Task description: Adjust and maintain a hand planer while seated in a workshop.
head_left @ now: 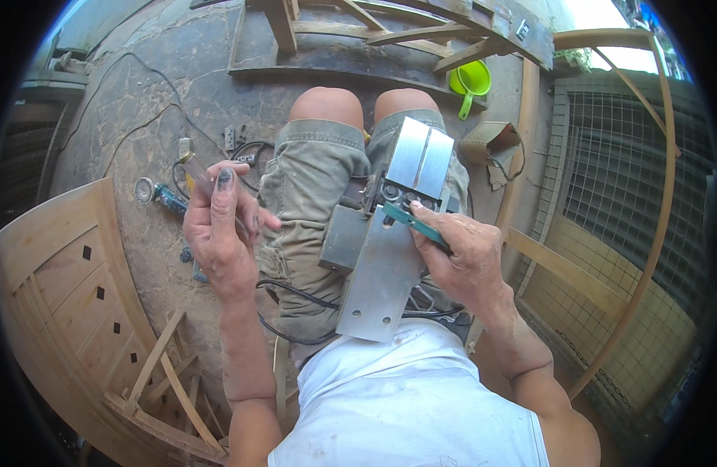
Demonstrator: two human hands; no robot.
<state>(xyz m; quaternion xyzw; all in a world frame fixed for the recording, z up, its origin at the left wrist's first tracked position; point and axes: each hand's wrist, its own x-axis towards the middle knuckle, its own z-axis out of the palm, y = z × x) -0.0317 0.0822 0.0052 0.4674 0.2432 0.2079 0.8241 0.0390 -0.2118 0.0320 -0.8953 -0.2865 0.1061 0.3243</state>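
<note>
An electric hand planer (380,272) lies upside down across my lap, its metal sole facing up. The separate shiny front plate (421,158) points toward my knees. My right hand (469,261) is closed around a slim green tool (417,224), whose exact kind I cannot tell. Its tip lies over the planer's cutter slot, where my fingertips also reach. Raised at the left, away from the planer, my left hand (224,229) has its thumb up and fingers curled. A slim clear tube-like thing (195,170) appears between those fingers, partly hidden.
On the floor to the left lie an angle grinder (168,198), cords and an outlet block (231,138). A carved wooden panel (78,288) stands at lower left. Ahead are a wooden frame (335,74) and a green dipper (472,80); wire mesh (608,171) runs along the right.
</note>
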